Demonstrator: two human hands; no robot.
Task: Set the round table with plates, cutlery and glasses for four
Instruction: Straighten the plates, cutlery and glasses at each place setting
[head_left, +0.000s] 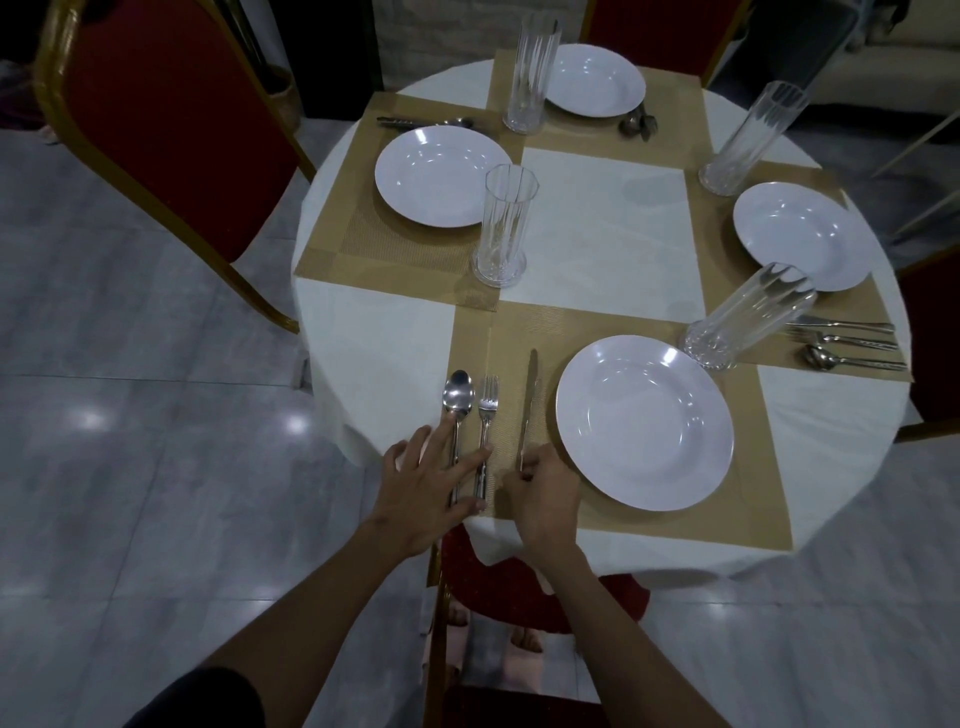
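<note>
The left hand (426, 483) is lying open, fingers straight and spread, pressing on the handles of the spoon (458, 397) and the fork (487, 402). The right hand (548, 491) is curling its fingers and pinching the handle end of the knife (530, 395).

All three pieces are lying side by side on the near placemat (753, 493), to the left of the near plate (644, 421), in this order from the left: spoon, fork, knife. The knife is lying just beside the plate rim.

The near glass (748, 317) is standing beyond the near plate, at its far right. Just to the right of this glass, the right cutlery set (847, 343) is lying in parallel rows, with the right plate (802, 234) beyond it and the right glass (753, 137) farther back.

On the left side, the left glass (504, 226) is standing just beside the left plate (444, 176), and the left cutlery set (426, 122) is lying beyond that plate.

At the far edge of the round table (597, 228), the far plate (592, 78) is sitting between the far glass (532, 73) and the far cutlery set (639, 124).

A red chair (171, 130) is standing left of the table.
</note>
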